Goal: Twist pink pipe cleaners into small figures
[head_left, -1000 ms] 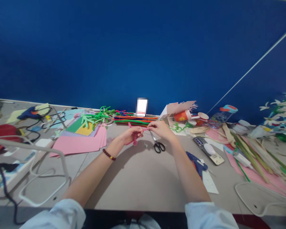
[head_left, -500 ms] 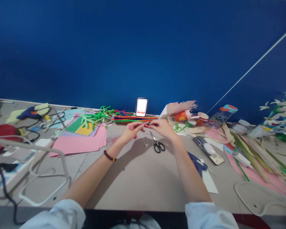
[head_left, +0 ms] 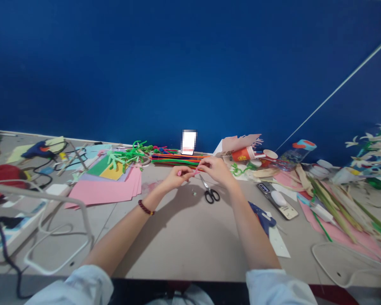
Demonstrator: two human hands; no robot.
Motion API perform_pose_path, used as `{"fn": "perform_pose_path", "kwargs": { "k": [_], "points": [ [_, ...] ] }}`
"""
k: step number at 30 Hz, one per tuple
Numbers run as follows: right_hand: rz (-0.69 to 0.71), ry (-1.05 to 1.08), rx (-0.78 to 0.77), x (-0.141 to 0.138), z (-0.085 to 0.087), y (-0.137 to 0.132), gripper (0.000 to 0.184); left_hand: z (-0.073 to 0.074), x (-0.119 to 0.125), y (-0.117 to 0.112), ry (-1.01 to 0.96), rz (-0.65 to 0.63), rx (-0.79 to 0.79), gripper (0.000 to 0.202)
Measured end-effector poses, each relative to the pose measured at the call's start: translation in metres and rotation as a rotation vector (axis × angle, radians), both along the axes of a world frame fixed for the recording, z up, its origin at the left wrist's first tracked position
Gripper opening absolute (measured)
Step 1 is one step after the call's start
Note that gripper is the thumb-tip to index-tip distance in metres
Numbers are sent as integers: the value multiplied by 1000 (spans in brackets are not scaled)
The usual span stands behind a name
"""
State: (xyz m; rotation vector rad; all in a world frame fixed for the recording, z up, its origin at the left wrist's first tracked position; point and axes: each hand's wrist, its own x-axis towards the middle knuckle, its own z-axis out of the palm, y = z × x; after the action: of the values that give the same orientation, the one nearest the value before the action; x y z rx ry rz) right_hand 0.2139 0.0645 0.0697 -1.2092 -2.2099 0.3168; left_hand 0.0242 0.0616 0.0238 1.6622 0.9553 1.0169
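Note:
My left hand [head_left: 175, 177] and my right hand [head_left: 216, 170] are raised above the grey table [head_left: 184, 237], close together, both pinching a pink pipe cleaner [head_left: 194, 172] that spans the gap between them. Fingers of both hands are closed on it. A beaded bracelet [head_left: 145, 207] sits on my left wrist. Black-handled scissors [head_left: 209, 191] lie on the table just below my right hand. A bundle of coloured pipe cleaners [head_left: 174, 159] lies behind the hands near the blue wall.
Pink and coloured paper sheets [head_left: 106, 186] lie at left with green twisted pipe cleaners [head_left: 127, 156]. A blue glue gun [head_left: 262, 215] and a phone [head_left: 277, 200] lie at right, with paper cups [head_left: 247, 154], green leaves and white flowers [head_left: 368, 156]. White wire frames sit at both near corners.
The pink piece that hung below my left hand a second ago is now drawn up between both hands. The hands have shifted slightly nearer each other.

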Motion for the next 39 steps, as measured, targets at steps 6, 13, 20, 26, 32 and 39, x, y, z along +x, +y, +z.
{"fn": "perform_pose_path", "kwargs": {
  "k": [6, 13, 20, 26, 32, 39],
  "points": [
    [84, -61, 116, -15, 3, -6, 13, -4, -1, 4, 32, 133, 7, 23],
    [34, -55, -17, -20, 1, -10, 14, -2, -7, 6, -212, 200, -224, 21],
    [12, 2, -109, -14, -1, -4, 13, -2, -7, 5, -573, -115, -457, 17],
    [12, -59, -53, -1, -3, 1, 12, 3, -10, -2, -165, -230, -386, 21],
    [-1, -215, 83, -13, 2, -6, 13, -6, -4, 0, 24, -46, -221, 18],
    [0, -184, 126, -24, 6, -17, 11, -11, -2, 7, -237, 135, -286, 19]
  ]
}}
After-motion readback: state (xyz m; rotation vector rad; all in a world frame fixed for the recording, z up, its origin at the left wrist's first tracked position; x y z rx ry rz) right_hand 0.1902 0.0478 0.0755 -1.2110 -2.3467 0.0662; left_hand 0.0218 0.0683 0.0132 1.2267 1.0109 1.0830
